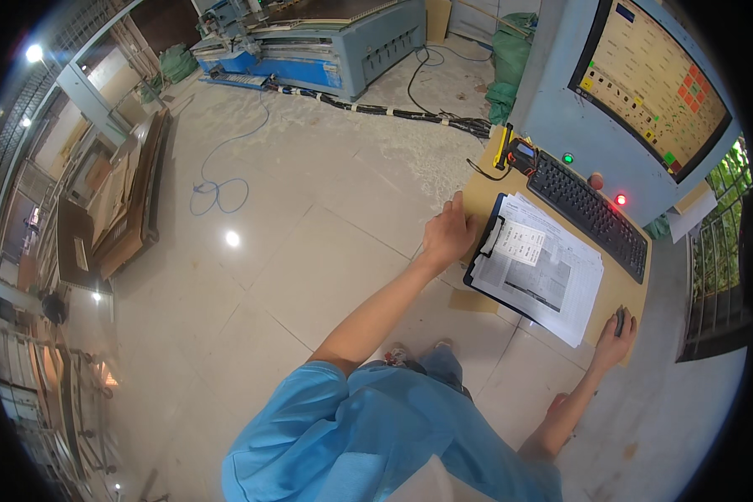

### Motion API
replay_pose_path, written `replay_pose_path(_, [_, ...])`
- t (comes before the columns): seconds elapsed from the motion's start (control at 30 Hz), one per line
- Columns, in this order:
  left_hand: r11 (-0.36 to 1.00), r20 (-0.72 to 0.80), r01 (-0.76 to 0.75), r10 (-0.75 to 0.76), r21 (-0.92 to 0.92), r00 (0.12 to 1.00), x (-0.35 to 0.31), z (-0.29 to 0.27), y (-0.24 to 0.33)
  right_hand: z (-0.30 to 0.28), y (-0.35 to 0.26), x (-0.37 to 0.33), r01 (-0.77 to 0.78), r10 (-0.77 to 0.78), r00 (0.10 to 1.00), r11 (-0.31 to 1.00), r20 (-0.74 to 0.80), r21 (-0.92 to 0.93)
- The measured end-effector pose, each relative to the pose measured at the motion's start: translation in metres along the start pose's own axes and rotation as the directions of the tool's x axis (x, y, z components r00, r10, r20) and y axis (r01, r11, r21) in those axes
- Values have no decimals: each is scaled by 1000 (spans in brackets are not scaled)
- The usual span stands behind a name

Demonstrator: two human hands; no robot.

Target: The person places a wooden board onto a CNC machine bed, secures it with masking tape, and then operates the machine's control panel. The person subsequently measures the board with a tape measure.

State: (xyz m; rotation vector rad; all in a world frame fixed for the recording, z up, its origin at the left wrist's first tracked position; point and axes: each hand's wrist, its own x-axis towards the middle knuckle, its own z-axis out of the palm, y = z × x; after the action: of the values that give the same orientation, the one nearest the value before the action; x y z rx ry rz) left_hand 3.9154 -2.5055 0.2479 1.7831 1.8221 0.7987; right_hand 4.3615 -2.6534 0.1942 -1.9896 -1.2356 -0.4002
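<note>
**Right hand on the mouse, left hand by the shelf edge**

Watched over the head feed. The right hand (616, 341) lay over a dark computer mouse (619, 322) at the near right corner of a tan shelf (477, 194). Its fingers were closed narrowly around the mouse, which they partly hid. I judged that corner was used because the clipboard (484, 289) and the black keyboard (590, 203) filled most of the remaining surface.

The left hand (449, 230) was at the shelf's left side, just beside the clipboard, back uppermost. I saw nothing in it; its underside was hidden, so I could not tell whether it gripped the edge or merely leaned there. It looked like a steadying place for a standing body.

The clipboard sat slanted between the hands, its metal clip toward the left hand, holding a stack of papers (588, 314) with a small white slip (523, 243) on top. Probably laid there to be read alongside the monitor (657, 79), set in a blue-grey cabinet (552, 79).

The keyboard ran along the cabinet's foot, below a lit green button (568, 158) and a lit red button (621, 199). At its far left end were a black handheld device (523, 152) and a yellow tool (503, 147), out of the mouse's way.
</note>
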Motion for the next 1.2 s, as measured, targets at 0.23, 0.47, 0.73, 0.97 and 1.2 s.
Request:
replay_pose_path(0.23, [1000,-3,-4,4,1,1000,0,-1,0,0,-3,0,10,-10,1000,1000,-9,7])
replay_pose_path(0.47, [1000,-8,-19,19,12,1000,-1,0,-1,-2,-5,-1,6,-6,1000,1000,-9,14])
replay_pose_path(0.73, [1000,-18,-19,19,5,1000,1,3,-2,0,-1,0,10,-10,1000,1000,-10,6])
replay_pose_path(0.97, [998,-23,-40,41,42,999,0,2,-1,-1,-1,0,-7,7,1000,1000,-1,8])
replay_pose_path(1.2, [999,-27,-27,28,25,999,0,3,-2,-1,-4,0,2,-2,1000,1000,0,7])
